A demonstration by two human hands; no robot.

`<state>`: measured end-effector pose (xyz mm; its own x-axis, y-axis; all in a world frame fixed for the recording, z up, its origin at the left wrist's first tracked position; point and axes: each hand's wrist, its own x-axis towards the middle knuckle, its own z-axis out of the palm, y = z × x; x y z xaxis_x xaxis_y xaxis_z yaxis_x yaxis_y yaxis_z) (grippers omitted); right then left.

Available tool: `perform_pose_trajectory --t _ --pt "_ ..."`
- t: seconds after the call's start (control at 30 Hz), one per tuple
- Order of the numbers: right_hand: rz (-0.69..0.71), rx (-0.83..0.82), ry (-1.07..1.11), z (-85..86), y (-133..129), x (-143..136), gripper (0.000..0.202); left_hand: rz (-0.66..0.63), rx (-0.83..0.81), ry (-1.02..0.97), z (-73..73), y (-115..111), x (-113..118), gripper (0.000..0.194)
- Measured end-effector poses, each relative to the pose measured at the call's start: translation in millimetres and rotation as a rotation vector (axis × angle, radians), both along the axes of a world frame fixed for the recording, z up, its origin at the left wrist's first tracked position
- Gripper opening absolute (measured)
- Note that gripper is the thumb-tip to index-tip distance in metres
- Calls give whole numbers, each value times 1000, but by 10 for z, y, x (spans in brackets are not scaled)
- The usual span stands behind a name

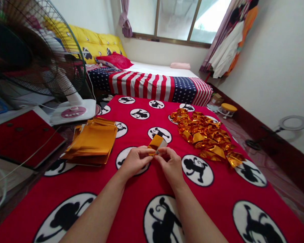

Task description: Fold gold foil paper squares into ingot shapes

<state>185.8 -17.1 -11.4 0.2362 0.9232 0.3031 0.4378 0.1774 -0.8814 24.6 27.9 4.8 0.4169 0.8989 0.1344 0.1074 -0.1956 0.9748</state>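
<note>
We've got both forearms coming in from the bottom edge, left forearm (97,209) slanting up and right, right forearm (196,212) slanting up and left. They converge mid-view in a rough V; elbows are out of frame.

Left hand (133,162): closed to a pinch, thumb under and index finger over, tips pointing right. We read it as gripping the lower end of the gold paper strip (155,143). Back of the hand faces up, wrist close to in line with the forearm.

Right hand (171,165): also pinched, thumb and index finger tips pointing left onto the same lower end, knuckles up, wrist bent slightly inward. Its other fingers are curled and mostly hidden from us. Fingertips of both hands nearly meet; we can't tell whether they touch.

Strip position: center, between the hands, standing up beyond the fingertips. Gold face on the left, pale face on the right. We can't tell if it or the hands touch the red cloth (103,189) covering the surface.

Around us: stack of gold sheets (93,141) to the left, well apart from the left hand, near the fan base (74,111). Cluster of folded gold pieces (204,133) sits beyond and right of the right hand.
</note>
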Motion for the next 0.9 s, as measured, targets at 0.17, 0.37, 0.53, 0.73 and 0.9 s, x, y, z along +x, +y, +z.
perform_pose_trajectory --t 0.17,0.37,0.53,0.73,0.9 --pt "-5 -13 25 -2 -4 2 17 -13 16 22 -21 -7 6 24" --pt "-13 -17 40 -14 5 5 19 -4 -12 20 9 -30 21 28" --pt "-23 -17 49 -15 11 -6 18 25 -23 7 31 -44 39 27" --pt "-27 -17 55 12 8 -13 19 53 -17 2 46 -53 59 24" --pt "-21 -19 61 18 6 -16 18 97 7 6 57 -71 78 19"
